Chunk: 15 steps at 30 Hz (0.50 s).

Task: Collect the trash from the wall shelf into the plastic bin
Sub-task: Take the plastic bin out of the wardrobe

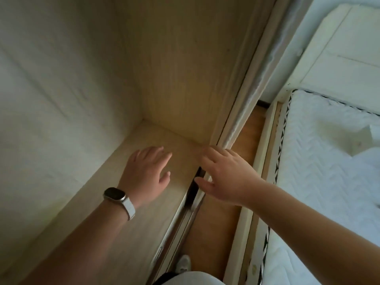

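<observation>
Shelf: we look down on a pale wooden shelf board [156, 221] inside a recess. It meets a whitish back panel [51, 99] on the left and a light wood-grain side panel [185, 68] ahead.
Left hand: our left hand [147, 171] lies palm down on the board near the far corner.
Left fingers: they are straight and close together, the thumb set a little apart, and they hold nothing.
Wrist: a dark square-faced smartwatch on a white strap [114, 194] sits just behind that hand.
Right hand: our right hand [228, 175] reaches over the board's front edge, palm down, just beside the left hand and not touching it.
Right fingers: they are stretched out and slightly spread towards the side panel, the thumb out to the left, gripping nothing. We cannot tell whether the tips touch the wood.
Trash and bin: we cannot tell from this view where either is.
Front edge: a metal sliding track [181, 219] runs along the board's front.
Floor: a strip of orange-brown wooden floor [218, 233] lies between the track and the bed, with a pale shoe [183, 264] on it at the bottom.
Bed: a white quilted mattress [329, 161] fills the right side, with a white padded headboard [339, 48] beyond it.
</observation>
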Tool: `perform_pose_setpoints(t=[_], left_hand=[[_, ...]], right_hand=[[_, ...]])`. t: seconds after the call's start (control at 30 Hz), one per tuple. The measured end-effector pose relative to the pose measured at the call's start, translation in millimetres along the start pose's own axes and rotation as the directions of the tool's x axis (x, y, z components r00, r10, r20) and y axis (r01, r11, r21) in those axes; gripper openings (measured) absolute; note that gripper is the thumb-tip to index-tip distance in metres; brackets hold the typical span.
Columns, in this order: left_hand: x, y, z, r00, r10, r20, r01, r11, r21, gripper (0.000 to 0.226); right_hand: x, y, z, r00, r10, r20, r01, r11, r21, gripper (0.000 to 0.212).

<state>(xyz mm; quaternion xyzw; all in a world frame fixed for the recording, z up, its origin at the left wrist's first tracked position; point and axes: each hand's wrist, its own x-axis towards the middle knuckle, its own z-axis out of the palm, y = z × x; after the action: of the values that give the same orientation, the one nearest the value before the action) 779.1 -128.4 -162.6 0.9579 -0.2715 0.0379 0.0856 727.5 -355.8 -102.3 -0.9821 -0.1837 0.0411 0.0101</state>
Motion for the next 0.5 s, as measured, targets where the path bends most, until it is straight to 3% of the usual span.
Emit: perform_pose_setpoints(t=[0.23,0.37,0.5], left_hand=[[-35.0,-32.1,-3.6,0.962,-0.264,-0.071,0.260,0.964,-0.055,0.049],[-68.1,-44.3,-3.8,0.899,-0.421,-0.124,0.417,0.907,-0.056,0.050],[-104.7,-44.9,-8.6,0.791,-0.589,-0.165,0.596,0.803,-0.009,0.050]], right_hand=[[73.6,-25.1,-5.8,0.977,-0.213,0.016,0.214,0.976,-0.033,0.060],[108.3,-41.5,-3.5,0.918,-0.395,0.033,0.396,0.917,-0.051,0.055],[139.4,-68.6,3.9,0.824,-0.566,0.018,0.567,0.824,-0.021,0.055]])
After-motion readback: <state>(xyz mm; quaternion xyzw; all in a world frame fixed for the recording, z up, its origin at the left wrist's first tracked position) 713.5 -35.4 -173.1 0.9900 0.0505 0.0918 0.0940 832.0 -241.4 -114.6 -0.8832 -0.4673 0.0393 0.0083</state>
